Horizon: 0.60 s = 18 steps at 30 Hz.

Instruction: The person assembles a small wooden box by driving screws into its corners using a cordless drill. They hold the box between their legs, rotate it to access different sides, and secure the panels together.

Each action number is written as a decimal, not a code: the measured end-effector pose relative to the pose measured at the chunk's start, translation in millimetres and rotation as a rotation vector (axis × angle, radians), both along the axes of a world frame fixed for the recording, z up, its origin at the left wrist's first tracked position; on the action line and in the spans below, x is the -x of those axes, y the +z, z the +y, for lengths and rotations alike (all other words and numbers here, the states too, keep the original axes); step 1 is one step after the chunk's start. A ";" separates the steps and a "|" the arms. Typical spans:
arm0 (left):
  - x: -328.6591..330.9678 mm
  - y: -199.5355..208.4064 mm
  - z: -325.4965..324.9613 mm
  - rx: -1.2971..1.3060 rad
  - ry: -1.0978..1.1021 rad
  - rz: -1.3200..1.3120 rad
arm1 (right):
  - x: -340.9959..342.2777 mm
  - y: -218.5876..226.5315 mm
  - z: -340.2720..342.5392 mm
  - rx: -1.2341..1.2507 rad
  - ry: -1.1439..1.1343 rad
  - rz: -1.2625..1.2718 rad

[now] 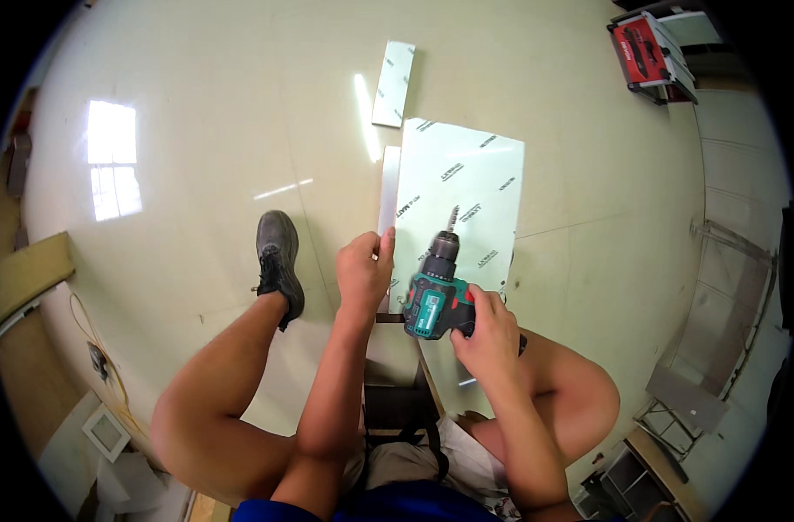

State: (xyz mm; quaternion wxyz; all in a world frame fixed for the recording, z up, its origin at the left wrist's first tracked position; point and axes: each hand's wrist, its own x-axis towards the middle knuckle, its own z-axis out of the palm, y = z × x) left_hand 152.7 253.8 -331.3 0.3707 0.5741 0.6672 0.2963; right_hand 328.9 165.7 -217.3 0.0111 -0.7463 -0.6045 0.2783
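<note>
A green and black cordless drill (434, 304) is in my right hand (490, 335), whose fingers wrap round its grip. A long twist bit (453, 218) in its chuck points away from me, over a white film-covered board (462, 178) with dark print. Beside the board's left edge, my left hand (365, 268) is closed with the thumb uppermost. Whatever may be inside that hand is hidden. A narrow pale strip (389, 187) runs along the board's left side, partly behind my left hand.
Farther off on the glossy floor lies a small white film-covered panel (394, 84). My shoe (278, 261) stands left of the board. A red and silver case (647, 56) is at the far right, and a yellow cable (110, 365) trails at the left.
</note>
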 end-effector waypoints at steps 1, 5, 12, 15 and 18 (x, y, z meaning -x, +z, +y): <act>-1.7 5.0 -1.5 0.012 -0.001 0.055 | -0.4 3.2 0.7 -0.004 0.011 -0.016; -13.2 15.7 -15.6 -0.071 0.049 0.086 | -5.4 2.5 -6.2 -0.055 -0.007 -0.012; -17.0 34.0 -27.5 -0.046 -0.096 0.197 | -11.8 63.0 -6.6 -0.182 -0.162 0.203; -2.0 41.6 -27.9 -0.140 -0.236 0.183 | -11.4 95.8 -6.9 -0.236 -0.217 0.283; 10.1 45.4 -31.6 -0.182 -0.436 0.137 | -19.8 121.7 -10.2 -0.325 -0.218 0.337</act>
